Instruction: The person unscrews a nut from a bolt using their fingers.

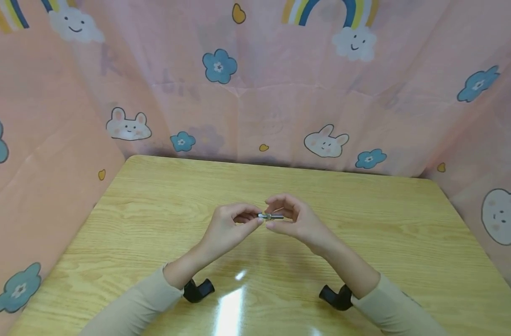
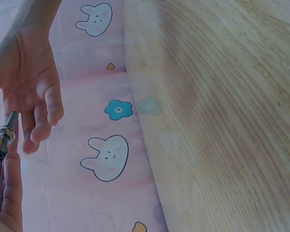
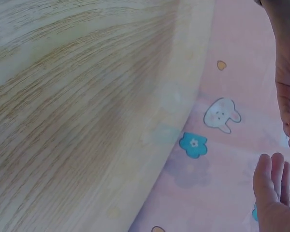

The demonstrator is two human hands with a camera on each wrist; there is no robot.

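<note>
A small metal bolt [image 1: 277, 216] with a nut [image 1: 269, 216] on its shank is held up above the table. My left hand [image 1: 232, 221] pinches the bolt at its dark head end, between thumb and fingertips. The shank points right, toward my right hand [image 1: 299, 221], whose thumb and fingers curve apart around it with gaps on both sides. In the left wrist view the bolt [image 2: 12, 119] stands tilted, its nut [image 2: 7, 133] midway, and the right hand [image 2: 31, 72] is spread behind it. The right wrist view shows the right hand [image 3: 275, 200] with fingers extended; the bolt is hidden there.
A wood-grain table [image 1: 163, 186] lies beneath both hands. A pink printed cloth [image 1: 264, 107] hangs behind and on both sides of it. Dark wrist-worn mounts [image 1: 198, 290] stick out beneath each forearm. Light glares off the tabletop near the front.
</note>
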